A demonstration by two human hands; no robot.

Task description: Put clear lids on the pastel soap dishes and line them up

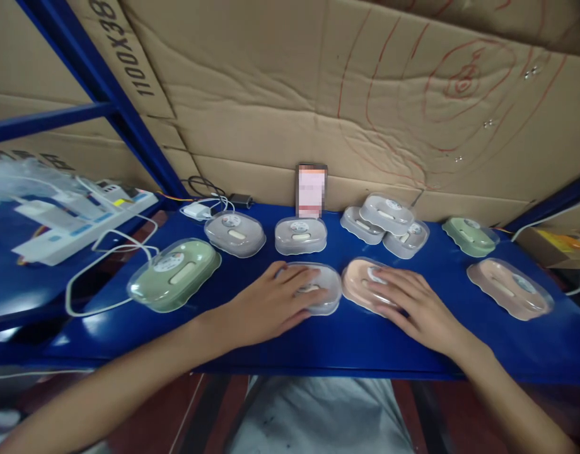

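My left hand (278, 297) lies over the left part of a grey oval plastic case with a clear cover (333, 287), its fingers spread across the top. Just to the right, my right hand (408, 296) rests its outstretched fingers on a matching peach case (359, 280), covering its right part. The two cases sit side by side on the blue table (290, 343), nearly touching. Behind my left hand stands another grey case (301, 243) with a round white sticker. A green case (176, 274) is left of my left hand.
Another grey case (236, 233) sits at back left. Three grey cases (388, 214) are piled at back right. Farther right are a green case (469, 236) and a peach case (510, 287). A phone (311, 192) leans on the cardboard wall (252, 94). Left, a power strip (86, 227) trails white cables.
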